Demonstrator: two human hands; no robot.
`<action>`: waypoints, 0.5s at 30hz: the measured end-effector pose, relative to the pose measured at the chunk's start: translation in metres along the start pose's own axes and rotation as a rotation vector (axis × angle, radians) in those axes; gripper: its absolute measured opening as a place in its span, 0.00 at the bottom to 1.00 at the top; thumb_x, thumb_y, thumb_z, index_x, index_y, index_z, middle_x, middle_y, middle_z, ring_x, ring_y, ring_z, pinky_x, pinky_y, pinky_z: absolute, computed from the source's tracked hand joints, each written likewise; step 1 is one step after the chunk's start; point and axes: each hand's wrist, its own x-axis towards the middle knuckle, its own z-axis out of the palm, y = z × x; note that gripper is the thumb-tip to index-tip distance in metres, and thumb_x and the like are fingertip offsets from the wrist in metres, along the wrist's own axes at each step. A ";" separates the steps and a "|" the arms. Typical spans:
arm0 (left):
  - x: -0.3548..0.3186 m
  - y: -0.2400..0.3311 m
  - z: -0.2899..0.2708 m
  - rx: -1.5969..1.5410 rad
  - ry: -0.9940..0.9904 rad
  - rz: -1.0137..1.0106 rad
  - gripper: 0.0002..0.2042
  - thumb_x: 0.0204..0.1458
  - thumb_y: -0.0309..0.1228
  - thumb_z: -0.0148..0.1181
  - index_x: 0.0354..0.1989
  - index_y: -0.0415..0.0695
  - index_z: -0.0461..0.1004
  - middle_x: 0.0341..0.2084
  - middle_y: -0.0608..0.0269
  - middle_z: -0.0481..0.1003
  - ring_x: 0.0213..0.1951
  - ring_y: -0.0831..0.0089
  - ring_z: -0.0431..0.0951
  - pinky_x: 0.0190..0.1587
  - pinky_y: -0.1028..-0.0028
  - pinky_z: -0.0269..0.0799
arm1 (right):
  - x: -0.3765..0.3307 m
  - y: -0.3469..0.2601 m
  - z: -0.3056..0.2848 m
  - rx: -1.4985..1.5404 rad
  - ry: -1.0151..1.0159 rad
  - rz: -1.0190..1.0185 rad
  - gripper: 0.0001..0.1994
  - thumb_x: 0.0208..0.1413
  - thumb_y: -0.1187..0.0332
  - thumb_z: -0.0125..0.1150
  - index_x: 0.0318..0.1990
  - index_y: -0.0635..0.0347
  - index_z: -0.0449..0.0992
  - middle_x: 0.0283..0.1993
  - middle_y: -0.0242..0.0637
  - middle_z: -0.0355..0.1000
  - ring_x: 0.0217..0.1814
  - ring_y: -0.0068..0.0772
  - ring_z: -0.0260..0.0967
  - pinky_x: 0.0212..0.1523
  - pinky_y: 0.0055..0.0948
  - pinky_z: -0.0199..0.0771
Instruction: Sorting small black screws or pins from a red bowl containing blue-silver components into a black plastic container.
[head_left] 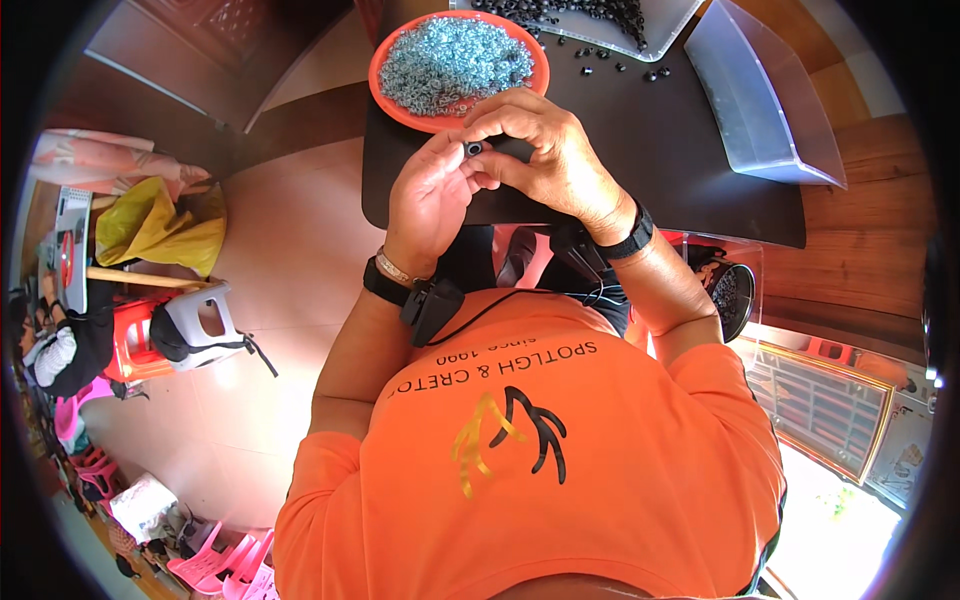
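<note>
In front of my chest, over the near edge of the dark table, my two hands meet at a small black ring-like part [473, 149]. The fingertips of my left hand [428, 200] press against one side of it. From the other side, the thumb and forefinger of my right hand [560, 160] close in on it. Just beyond the fingers stands a round orange-red bowl [376, 85], heaped with small shiny clear-silver pieces [450, 60]. Whether a second piece sits inside the black part is too small to tell.
On the dark table [650, 150], a pale tray [683, 25] of small black parts stands at the far side, with several loose black parts [651, 75] nearby. A translucent plastic bin [760, 100] is at the right. Left on the floor are stools [205, 320] and another person [75, 345].
</note>
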 end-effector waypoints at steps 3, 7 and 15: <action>0.000 -0.001 -0.002 -0.033 -0.017 0.021 0.14 0.60 0.34 0.45 0.49 0.38 0.67 0.40 0.62 0.72 0.42 0.72 0.73 0.46 0.70 0.65 | 0.001 0.002 0.000 0.008 0.034 -0.073 0.15 0.41 0.79 0.69 0.39 0.57 0.77 0.42 0.34 0.74 0.46 0.32 0.73 0.47 0.30 0.74; -0.001 -0.001 0.000 0.018 -0.003 0.011 0.14 0.59 0.32 0.46 0.49 0.38 0.67 0.40 0.62 0.72 0.43 0.72 0.73 0.46 0.71 0.65 | -0.001 0.003 0.001 0.180 -0.005 0.015 0.15 0.41 0.80 0.68 0.38 0.58 0.76 0.42 0.34 0.74 0.45 0.30 0.73 0.47 0.28 0.74; 0.000 -0.004 -0.001 0.057 0.018 0.035 0.12 0.58 0.32 0.47 0.47 0.39 0.68 0.40 0.64 0.71 0.41 0.75 0.72 0.45 0.71 0.66 | 0.000 -0.002 -0.003 0.115 -0.013 0.012 0.15 0.41 0.79 0.70 0.39 0.58 0.76 0.42 0.33 0.74 0.44 0.28 0.72 0.46 0.27 0.73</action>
